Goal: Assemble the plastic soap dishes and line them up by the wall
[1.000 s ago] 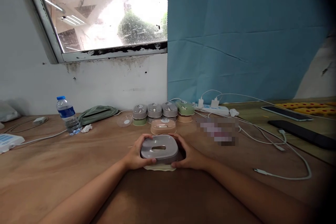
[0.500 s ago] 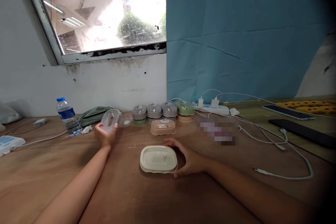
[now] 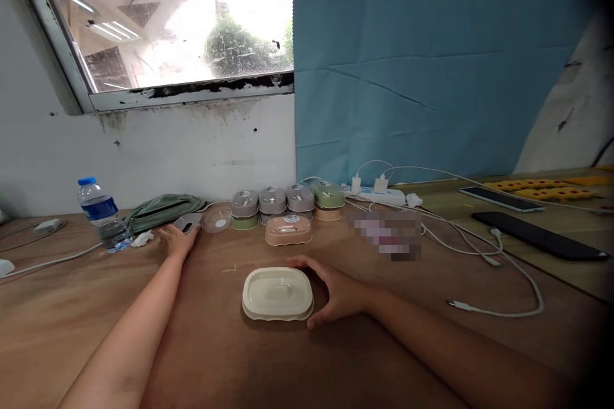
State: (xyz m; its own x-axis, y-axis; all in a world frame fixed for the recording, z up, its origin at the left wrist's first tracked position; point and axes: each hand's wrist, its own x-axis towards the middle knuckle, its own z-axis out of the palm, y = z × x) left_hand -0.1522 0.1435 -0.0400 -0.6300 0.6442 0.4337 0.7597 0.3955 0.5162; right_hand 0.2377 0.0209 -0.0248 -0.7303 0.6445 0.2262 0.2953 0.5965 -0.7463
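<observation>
A cream lunch box (image 3: 278, 294) with a rounded oblong top and a raised bar in its middle sits on the brown tabletop. My right hand (image 3: 338, 294) curls round its right end, fingers at the back edge and thumb at the front corner. At the back left, my left hand (image 3: 176, 243) has a clear plastic cover (image 3: 188, 223) with an oblong slot between fingers and thumb, low at the table. Beside it lies a round-ended clear piece with a white round label (image 3: 218, 222). A pink lunch box (image 3: 288, 230) stands behind the cream one.
Stacked grey and green lunch boxes (image 3: 272, 201) line the wall. A water bottle (image 3: 102, 214) and green pouch (image 3: 160, 211) are at left. On the right are a power strip (image 3: 393, 195), white cables (image 3: 503, 315), a black phone (image 3: 532, 235) and a blurred patch.
My left hand has lowered the clear cover from a raised tilt to the table by the green pouch. My right hand stays around the cream box. The view has shifted slightly right.
</observation>
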